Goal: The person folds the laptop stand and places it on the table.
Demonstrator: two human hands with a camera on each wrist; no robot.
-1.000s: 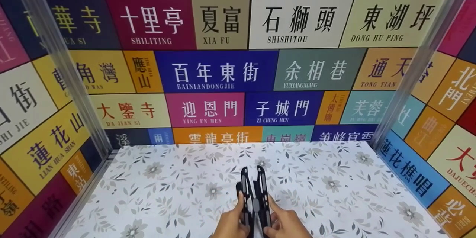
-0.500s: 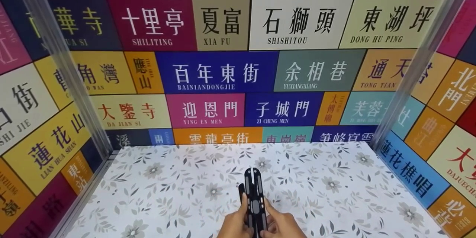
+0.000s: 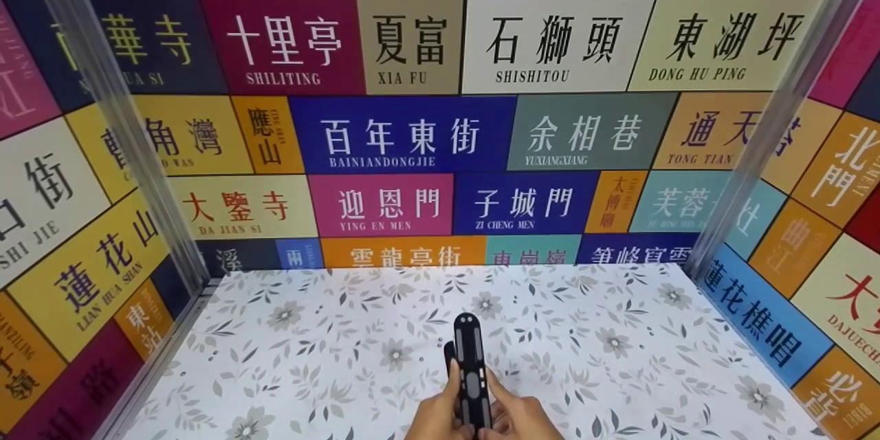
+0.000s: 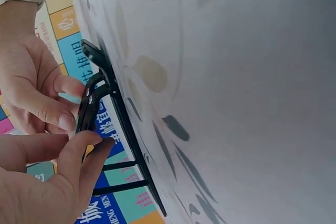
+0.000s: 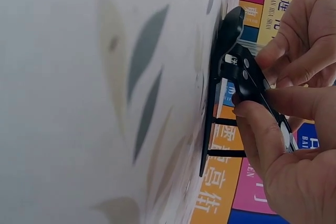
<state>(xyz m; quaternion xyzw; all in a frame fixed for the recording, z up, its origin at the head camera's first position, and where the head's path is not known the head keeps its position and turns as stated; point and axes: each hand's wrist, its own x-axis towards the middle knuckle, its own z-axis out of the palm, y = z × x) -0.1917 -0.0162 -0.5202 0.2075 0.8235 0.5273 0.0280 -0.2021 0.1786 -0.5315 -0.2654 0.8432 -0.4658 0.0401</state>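
Note:
A black folding stand with grey pads, looking like a laptop stand (image 3: 469,347), stands upright over the front middle of the table. Its two long arms lie side by side, pressed together. My left hand (image 3: 438,416) grips its left side with thumb and fingers, and my right hand (image 3: 520,416) pinches the right side. In the left wrist view, the stand's long lower bar (image 4: 126,124) runs close along the tabletop, with two thin crossbars joined to it. A raised hooked end (image 5: 231,30) shows in the right wrist view. The palms are partly hidden.
A white tabletop (image 3: 330,330) printed with grey flowers and leaves spreads around the hands. Behind it rises a wall of coloured sign panels (image 3: 399,130), with similar side walls. Clear upright posts (image 3: 756,96) stand at the back corners.
The stand's two arms, spread in a narrow V a second ago, have come together side by side. Both hands have moved inward with them, keeping their grip.

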